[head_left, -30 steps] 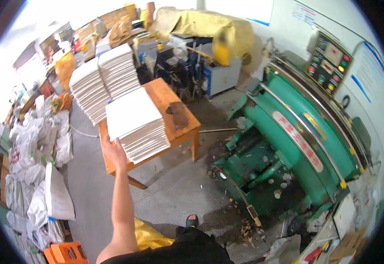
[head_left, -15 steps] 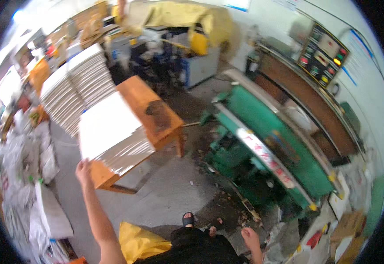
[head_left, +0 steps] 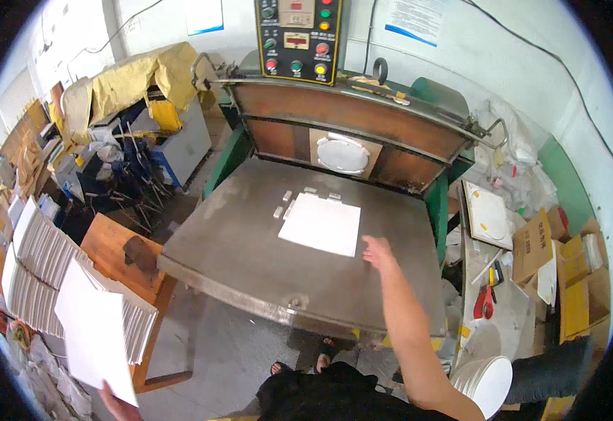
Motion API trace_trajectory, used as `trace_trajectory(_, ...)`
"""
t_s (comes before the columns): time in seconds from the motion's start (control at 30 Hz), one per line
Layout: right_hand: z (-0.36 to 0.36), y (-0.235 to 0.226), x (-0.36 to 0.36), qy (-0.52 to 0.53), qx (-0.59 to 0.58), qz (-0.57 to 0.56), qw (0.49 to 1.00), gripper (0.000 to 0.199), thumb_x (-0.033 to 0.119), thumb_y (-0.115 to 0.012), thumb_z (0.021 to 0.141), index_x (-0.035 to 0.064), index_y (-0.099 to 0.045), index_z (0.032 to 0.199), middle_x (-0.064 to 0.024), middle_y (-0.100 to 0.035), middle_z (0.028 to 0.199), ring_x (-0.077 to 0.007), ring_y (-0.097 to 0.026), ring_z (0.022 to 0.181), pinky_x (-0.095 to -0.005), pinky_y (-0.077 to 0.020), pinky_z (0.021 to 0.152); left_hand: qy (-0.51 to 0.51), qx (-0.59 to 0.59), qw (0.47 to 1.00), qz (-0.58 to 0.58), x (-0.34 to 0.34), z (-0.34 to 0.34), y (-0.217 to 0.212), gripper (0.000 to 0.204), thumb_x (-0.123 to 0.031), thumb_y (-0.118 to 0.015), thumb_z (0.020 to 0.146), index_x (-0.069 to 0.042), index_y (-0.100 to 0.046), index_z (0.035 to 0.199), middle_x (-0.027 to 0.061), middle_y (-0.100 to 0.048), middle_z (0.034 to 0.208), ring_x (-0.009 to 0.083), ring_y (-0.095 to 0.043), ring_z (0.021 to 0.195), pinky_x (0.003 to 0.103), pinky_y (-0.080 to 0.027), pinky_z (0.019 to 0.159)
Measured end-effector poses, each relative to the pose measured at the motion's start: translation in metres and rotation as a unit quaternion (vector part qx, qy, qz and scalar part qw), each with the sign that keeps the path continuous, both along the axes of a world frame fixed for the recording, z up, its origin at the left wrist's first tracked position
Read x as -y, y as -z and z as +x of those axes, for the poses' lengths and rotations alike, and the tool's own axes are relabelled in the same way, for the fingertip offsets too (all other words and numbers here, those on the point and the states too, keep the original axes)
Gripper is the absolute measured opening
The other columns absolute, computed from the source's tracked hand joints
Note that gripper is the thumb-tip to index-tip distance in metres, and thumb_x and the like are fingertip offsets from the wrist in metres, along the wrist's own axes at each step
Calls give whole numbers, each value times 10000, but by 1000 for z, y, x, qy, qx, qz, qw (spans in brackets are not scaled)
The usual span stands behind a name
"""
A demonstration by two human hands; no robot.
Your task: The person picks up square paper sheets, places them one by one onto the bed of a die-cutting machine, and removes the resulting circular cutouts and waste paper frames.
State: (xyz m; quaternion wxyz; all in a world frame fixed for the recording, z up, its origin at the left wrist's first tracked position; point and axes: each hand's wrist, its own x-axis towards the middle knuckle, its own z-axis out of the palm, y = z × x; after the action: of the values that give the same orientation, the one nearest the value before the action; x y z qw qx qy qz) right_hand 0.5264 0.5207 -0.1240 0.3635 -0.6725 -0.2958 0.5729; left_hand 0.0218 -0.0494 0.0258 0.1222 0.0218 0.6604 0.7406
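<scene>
My left hand grips the lower edge of a white board sheet, which hangs tilted in front of the stacked boards. A second white sheet lies flat on the grey metal bed of a press. Several small pale blocks sit along that sheet's left and far edges. Just off its right edge is my right hand, fingers stretched toward it and holding nothing; whether a fingertip touches the sheet is unclear. A round white form is mounted on the press's upright brown plate.
Left, an orange wooden table bears a board stack; a taller stack stands beyond. A control panel rises behind the press. Right, a bench holds red-handled scissors, near cardboard boxes and round white discs.
The view has swung right to face the press. My left hand, earlier at the stack's near corner, now carries a sheet. My right hand has reached forward from beside my body over the bed.
</scene>
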Motion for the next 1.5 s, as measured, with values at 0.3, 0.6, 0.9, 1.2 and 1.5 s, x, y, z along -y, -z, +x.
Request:
trace_trajectory(0.3,-31,75,-75,2,-262,-92,961,279,132,-662,813,-10,-602,1045,-149,-639,992,-287,-647,908,-455,-541,774,312,280,906,-48,-171,230,65,431,-208,-496,941,22,-421,1297,145,-558,1215,274,-553,1121,429,-461,935)
trace_trajectory(0.6,76,-56,-28,-51,-274,93,956,453,155,-611,873,-40,-489,1263,-174,-585,1196,-295,-581,1089,-403,-482,921,402,375,828,108,-372,308,168,375,-53,-402,954,18,-360,1320,199,-491,1278,339,-539,1145,525,-490,938)
trace_trajectory(0.9,248,-43,202,156,-160,97,970,515,116,-599,803,-3,-466,1286,-132,-611,1115,-295,-614,988,-426,-500,880,398,387,831,31,-534,324,209,360,-49,-404,932,29,-397,1283,199,-514,1222,344,-571,1087,469,-526,908)
trace_trajectory(1.2,151,-106,329,366,-77,85,923,541,140,-612,839,-58,-460,1318,-182,-543,1253,-327,-523,1102,-411,-416,949,337,159,927,-50,-506,250,215,349,-142,-582,844,1,-480,1145,48,-539,921,147,-513,721,278,-470,653)
trace_trajectory(1.5,80,-156,375,431,-30,104,896,550,136,-583,893,-32,-388,1379,-172,-476,1334,-315,-500,1150,-408,-424,975,502,-246,817,-141,-563,318,224,774,-334,-718,735,-24,-390,1365,227,-422,1348,333,-397,1273,473,-317,1055)
